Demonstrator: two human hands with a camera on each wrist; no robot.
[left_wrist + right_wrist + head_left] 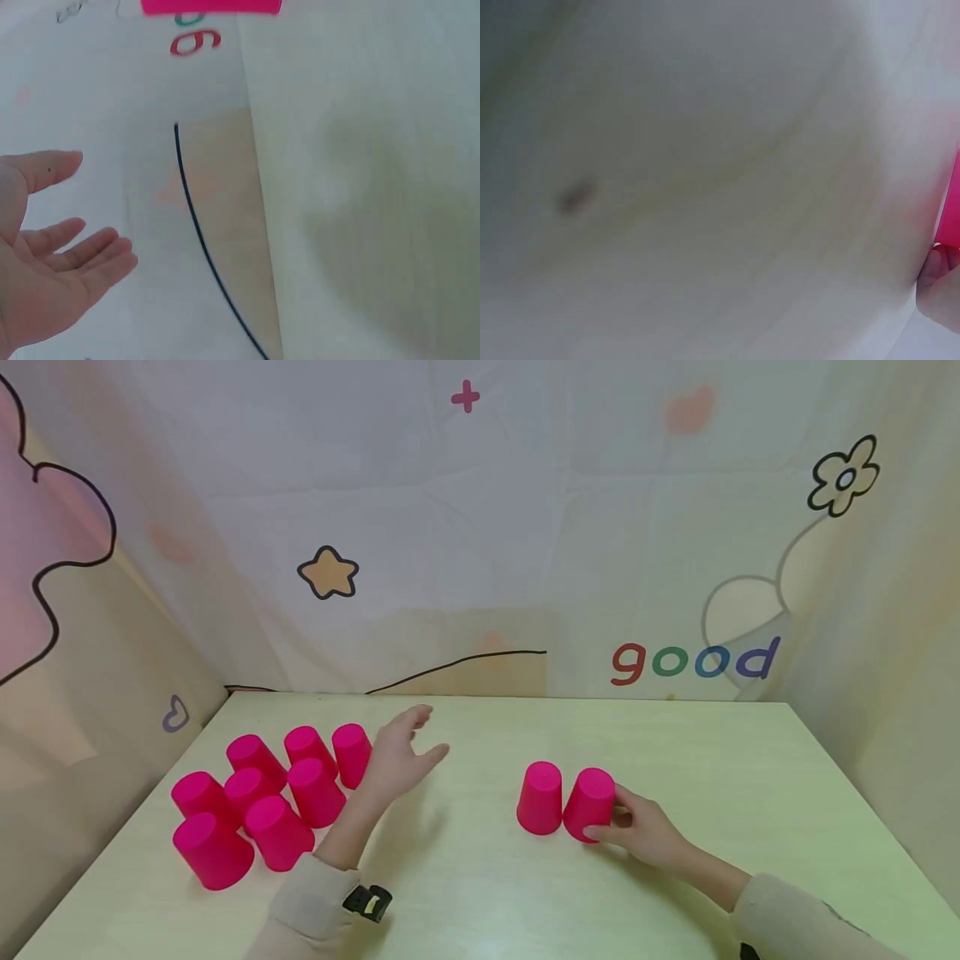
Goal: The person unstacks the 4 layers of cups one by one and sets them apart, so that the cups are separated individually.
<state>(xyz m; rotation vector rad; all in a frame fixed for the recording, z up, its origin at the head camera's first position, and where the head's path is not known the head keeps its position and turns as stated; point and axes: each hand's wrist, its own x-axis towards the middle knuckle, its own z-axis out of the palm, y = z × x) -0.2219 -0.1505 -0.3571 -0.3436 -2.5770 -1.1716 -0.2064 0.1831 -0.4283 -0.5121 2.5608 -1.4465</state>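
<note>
My right hand (pixel 647 831) grips a pink cup (pixel 588 802) low on its right side, thumb in front and fingers behind. This cup stands upside down beside another upside-down pink cup (pixel 540 799), their lower edges right at each other. In the right wrist view, only part of the right hand (pixel 941 289) and a strip of pink cup (pixel 951 214) show at the edge. My left hand (pixel 397 756) holds nothing, its fingers and thumb spread apart over the table, just right of the rearmost pink cup (pixel 351 756). The left wrist view shows the same loose, parted fingers (pixel 97 274).
Several more upside-down pink cups (pixel 279 832) stand in a cluster on the left of the pale table (pixel 480 877). My left forearm passes close along the cluster's right side. A printed curtain (pixel 480 527) hangs behind the table's back edge and along both sides.
</note>
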